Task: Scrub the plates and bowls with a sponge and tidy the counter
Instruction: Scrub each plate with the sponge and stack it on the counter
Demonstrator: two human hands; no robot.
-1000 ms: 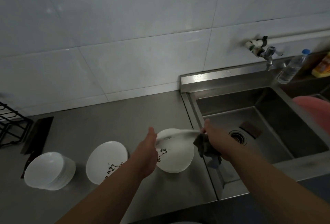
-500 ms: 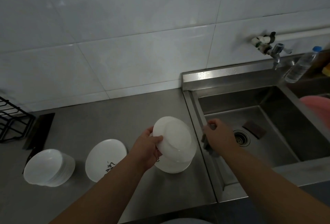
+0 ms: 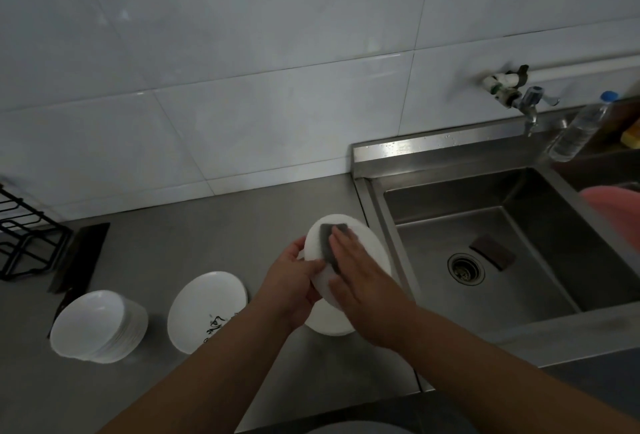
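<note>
My left hand (image 3: 291, 281) grips the left rim of a white plate (image 3: 370, 246), tilted up over the counter beside the sink. My right hand (image 3: 360, 271) lies flat on the plate's face and presses a grey sponge (image 3: 329, 243) against it with straight fingers. Under the held plate another white plate (image 3: 329, 324) lies on the counter. To its left rests a white plate with a black drawing (image 3: 204, 305). Further left stands a stack of white bowls (image 3: 100, 326).
A steel sink (image 3: 491, 212) with a drain (image 3: 465, 268) and a dark pad (image 3: 491, 250) is at right. A tap (image 3: 528, 101), a water bottle (image 3: 578, 129) and a pink basin (image 3: 616, 212) are beyond. A black wire rack (image 3: 24, 239) and a knife (image 3: 79, 257) sit far left.
My right hand came over from the sink edge with the sponge and now presses it on the plate. My left hand has tilted the plate up a little more.
</note>
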